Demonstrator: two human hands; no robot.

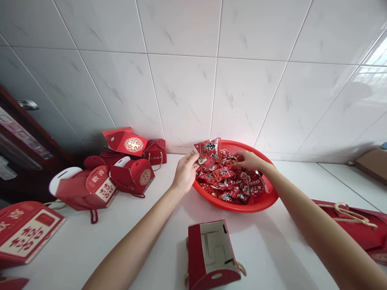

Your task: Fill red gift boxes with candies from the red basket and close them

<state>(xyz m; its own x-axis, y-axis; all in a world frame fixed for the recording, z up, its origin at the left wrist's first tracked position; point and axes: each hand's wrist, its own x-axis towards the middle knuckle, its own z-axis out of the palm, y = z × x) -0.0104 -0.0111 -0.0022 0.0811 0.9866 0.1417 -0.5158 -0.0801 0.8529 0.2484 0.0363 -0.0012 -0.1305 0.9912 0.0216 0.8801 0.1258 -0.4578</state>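
Note:
A red plastic basket [229, 207] holds a heap of small red wrapped snack packets [222, 173] with white and black lettering. At its left rim, my left hand [185, 172] is closed on a red snack packet [208, 147], pinched between thumb and fingers. My right hand [249, 160] reaches over the far right side of the basket. Its fingers are bent down and pinched at the packets, and what lies between the fingertips is hidden. In front of the basket stands a red gift box [195, 257], open at the top, its inside pale, with rope handles.
Several red gift boxes [133, 175] with gold and white prints crowd the left side of the white table [157, 237]. A red bag [359, 225] with rope handles lies at the right. Behind is a white tiled wall [181, 92]; a cardboard box [373, 163] sits far right.

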